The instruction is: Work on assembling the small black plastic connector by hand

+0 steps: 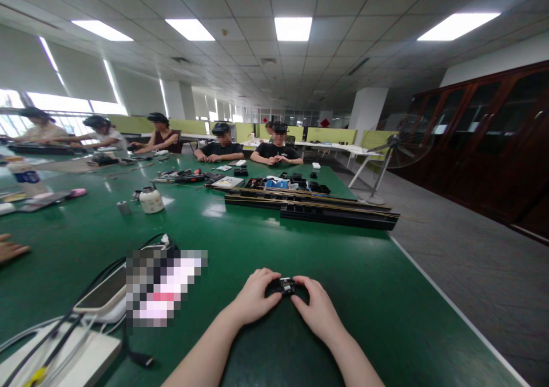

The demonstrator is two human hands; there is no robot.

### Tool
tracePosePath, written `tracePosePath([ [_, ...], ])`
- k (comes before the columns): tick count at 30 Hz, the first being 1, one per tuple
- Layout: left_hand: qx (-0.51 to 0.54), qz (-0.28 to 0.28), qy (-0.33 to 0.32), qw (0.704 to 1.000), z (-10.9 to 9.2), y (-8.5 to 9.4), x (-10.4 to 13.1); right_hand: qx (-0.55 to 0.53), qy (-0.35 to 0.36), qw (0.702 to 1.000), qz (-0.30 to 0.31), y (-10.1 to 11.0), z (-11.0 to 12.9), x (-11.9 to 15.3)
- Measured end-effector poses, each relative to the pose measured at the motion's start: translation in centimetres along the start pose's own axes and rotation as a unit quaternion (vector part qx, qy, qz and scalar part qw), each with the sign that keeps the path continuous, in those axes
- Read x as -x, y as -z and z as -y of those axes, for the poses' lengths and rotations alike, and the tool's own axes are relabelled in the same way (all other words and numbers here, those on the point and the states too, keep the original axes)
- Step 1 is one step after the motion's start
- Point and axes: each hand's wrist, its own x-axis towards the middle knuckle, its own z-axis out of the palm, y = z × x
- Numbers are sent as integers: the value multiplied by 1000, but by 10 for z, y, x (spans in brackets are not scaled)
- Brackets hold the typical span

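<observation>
Between my two hands, low over the green table (206,227), is a small black device (286,286) with pale, shiny parts on its upper face. My left hand (257,296) grips its left side, fingers curled behind and thumb at the front. The right side is held by my right hand (315,302), its thumb and fingers closed on the edge. Fine details of the device are too small to tell.
Long black rails (338,218) with thin rods lie across the table ahead. A white jar (151,200), a phone-like device (107,287) with cables and a pixelated screen (169,290) are left. Another person's hand (12,248) rests far left. Several people sit beyond.
</observation>
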Motion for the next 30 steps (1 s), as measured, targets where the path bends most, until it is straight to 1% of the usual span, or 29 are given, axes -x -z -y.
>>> tracePosePath([
  [16, 5, 0, 3, 1000, 0, 1, 0, -4, 3, 1000, -4, 1, 1, 0],
  [25, 6, -1, 3, 1000, 4, -1, 1, -22, 1, 1000, -15, -1, 1, 1],
  [30, 6, 1, 6, 1000, 6, -3, 2, -24, 26, 999, 7, 2, 6, 1],
])
